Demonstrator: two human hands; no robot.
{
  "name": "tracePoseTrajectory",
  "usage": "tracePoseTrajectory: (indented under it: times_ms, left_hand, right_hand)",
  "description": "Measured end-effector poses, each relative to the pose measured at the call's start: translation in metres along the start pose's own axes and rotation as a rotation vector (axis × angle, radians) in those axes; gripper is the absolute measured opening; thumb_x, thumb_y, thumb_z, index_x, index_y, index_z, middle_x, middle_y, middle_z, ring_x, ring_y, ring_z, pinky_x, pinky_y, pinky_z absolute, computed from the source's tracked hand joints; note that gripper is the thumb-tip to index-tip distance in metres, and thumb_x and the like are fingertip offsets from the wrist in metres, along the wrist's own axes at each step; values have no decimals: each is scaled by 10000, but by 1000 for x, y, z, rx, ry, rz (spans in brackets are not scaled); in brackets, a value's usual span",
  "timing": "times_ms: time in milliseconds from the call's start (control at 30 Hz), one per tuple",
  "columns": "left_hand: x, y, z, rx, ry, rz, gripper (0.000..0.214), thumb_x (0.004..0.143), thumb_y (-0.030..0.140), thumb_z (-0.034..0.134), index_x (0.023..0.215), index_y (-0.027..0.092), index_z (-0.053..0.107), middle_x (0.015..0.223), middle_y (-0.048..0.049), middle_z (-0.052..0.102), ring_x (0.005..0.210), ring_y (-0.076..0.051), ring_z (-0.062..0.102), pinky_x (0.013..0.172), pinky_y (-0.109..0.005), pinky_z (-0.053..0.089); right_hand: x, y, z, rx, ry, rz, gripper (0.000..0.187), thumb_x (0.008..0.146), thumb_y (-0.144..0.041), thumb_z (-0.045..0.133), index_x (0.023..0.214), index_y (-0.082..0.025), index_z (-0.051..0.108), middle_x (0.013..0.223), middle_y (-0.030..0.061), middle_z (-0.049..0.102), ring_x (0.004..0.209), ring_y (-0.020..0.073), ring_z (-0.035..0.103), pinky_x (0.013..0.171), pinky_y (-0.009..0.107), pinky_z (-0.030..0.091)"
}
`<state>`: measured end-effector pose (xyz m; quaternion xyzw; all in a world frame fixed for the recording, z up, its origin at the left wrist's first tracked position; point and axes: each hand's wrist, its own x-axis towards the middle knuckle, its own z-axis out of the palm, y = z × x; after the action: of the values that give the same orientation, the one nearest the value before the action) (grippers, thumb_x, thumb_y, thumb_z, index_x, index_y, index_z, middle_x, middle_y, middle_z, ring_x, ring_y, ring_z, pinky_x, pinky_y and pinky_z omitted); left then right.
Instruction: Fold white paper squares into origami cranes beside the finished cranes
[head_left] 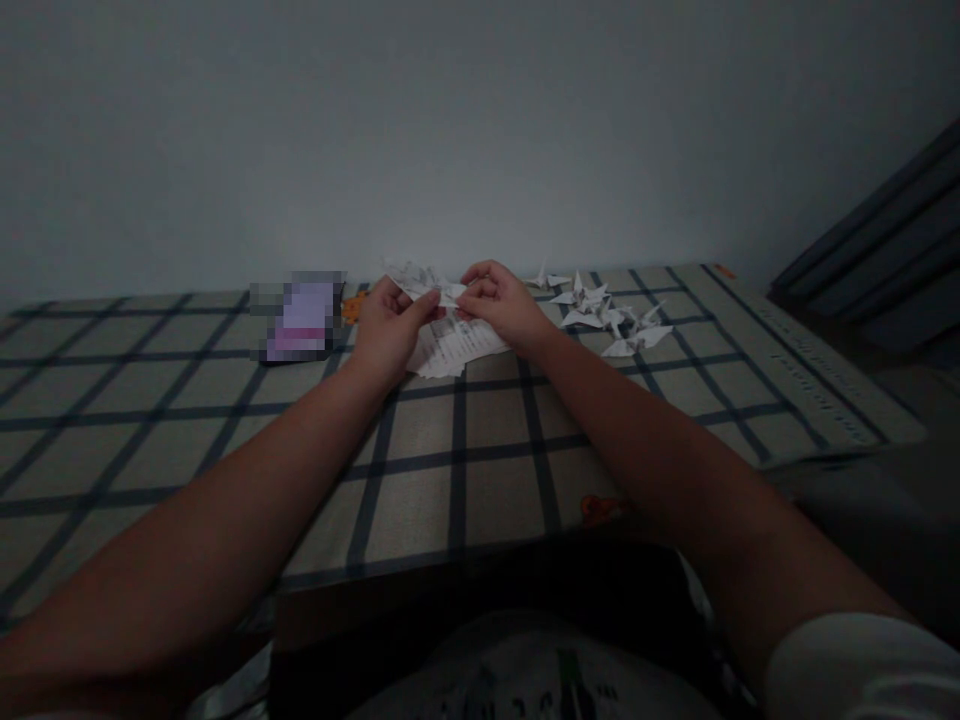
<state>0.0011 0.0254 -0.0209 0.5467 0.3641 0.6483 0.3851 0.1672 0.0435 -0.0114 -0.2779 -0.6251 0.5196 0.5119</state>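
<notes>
Between my two hands is a piece of white printed paper (421, 278), partly folded, raised just over the table. My left hand (391, 322) grips its left side with thumb and fingers. On the other side, my right hand (504, 300) pinches the paper's right end at the fingertips. Under them lie several loose printed paper sheets (450, 350) with ragged edges. Several folded paper cranes (619, 318) sit in a cluster to the right of my right hand. The dim light and my fingers hide the exact shape of the held fold.
A checked tablecloth (225, 420) covers the table, which meets a plain wall (480, 130) at the back. Left of my hands lies a phone (304, 318) with a lit, blurred screen. Dark grey fabric (885, 220) hangs at the far right, beyond the table's edge.
</notes>
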Motion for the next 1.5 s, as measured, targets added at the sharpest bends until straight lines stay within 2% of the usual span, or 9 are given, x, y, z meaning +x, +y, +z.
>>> tracePoseTrajectory:
  times_ms: [167, 267, 467, 633, 800, 1000, 1133, 1267, 1500]
  left_hand:
    - [-1, 9, -1, 40, -52, 11, 320, 698, 314, 828, 901, 205, 605, 908, -26, 737, 820, -161, 715, 720, -246, 610]
    - [-4, 13, 0, 67, -65, -6, 315, 699, 318, 826, 909, 200, 623, 929, -32, 745, 831, -164, 716, 726, -251, 609]
    - [-3, 11, -1, 9, -5, -42, 244, 736, 316, 794, 906, 200, 664, 958, -46, 749, 859, -166, 715, 765, -266, 606]
    - [1, 8, -3, -88, 42, -86, 223, 718, 294, 799, 830, 199, 632, 887, -20, 724, 778, -125, 688, 762, -254, 592]
    - [1, 10, -2, -84, 89, -100, 200, 728, 249, 778, 776, 184, 595, 777, 11, 669, 707, -101, 659, 739, -248, 592]
    - [2, 9, -3, -59, 101, -47, 253, 746, 280, 790, 752, 189, 554, 744, 17, 638, 710, -110, 661, 774, -275, 598]
    - [1, 10, -2, -25, 60, -23, 249, 748, 294, 798, 793, 193, 575, 769, 5, 658, 762, -137, 687, 784, -290, 602]
    - [-1, 12, 0, -20, 12, -10, 288, 729, 337, 820, 786, 195, 576, 759, 4, 666, 766, -140, 689, 756, -261, 600]
    - [-1, 9, -1, -18, 32, -25, 350, 789, 484, 756, 738, 203, 552, 789, -10, 672, 761, -135, 677, 722, -250, 596]
  right_hand:
    - [-5, -6, 2, 12, -25, 84, 249, 820, -106, 627, 998, -220, 497, 676, -78, 571, 626, 77, 579, 645, 202, 490]
    - [-6, -7, 2, -17, -31, 80, 252, 816, -116, 641, 1014, -214, 518, 683, -70, 567, 625, 80, 568, 650, 208, 493]
    - [-5, -7, 1, -106, -22, 33, 276, 804, -81, 625, 1032, -209, 538, 661, -74, 529, 633, 90, 552, 651, 213, 481]
    - [-4, -9, 2, -67, -28, 60, 291, 800, -87, 628, 1048, -211, 539, 670, -74, 549, 638, 89, 563, 673, 216, 502]
    - [-4, -9, 1, -83, -19, 73, 281, 792, -104, 646, 1035, -211, 556, 641, -77, 562, 624, 86, 579, 646, 203, 507]
    - [-4, -8, -1, -29, 31, 116, 223, 870, -219, 650, 1082, -203, 583, 727, -37, 627, 663, 87, 618, 671, 213, 534]
    - [-4, -8, 0, -54, 30, 172, 132, 910, -294, 626, 951, -169, 633, 738, -6, 646, 649, 87, 601, 646, 208, 520]
    - [-7, -11, 0, -196, -58, 171, 257, 904, -351, 642, 755, -142, 627, 689, 6, 642, 599, 78, 551, 608, 204, 483]
    - [-9, -12, 1, -282, -78, 95, 258, 902, -304, 637, 704, -145, 594, 620, -23, 577, 590, 75, 514, 592, 203, 420]
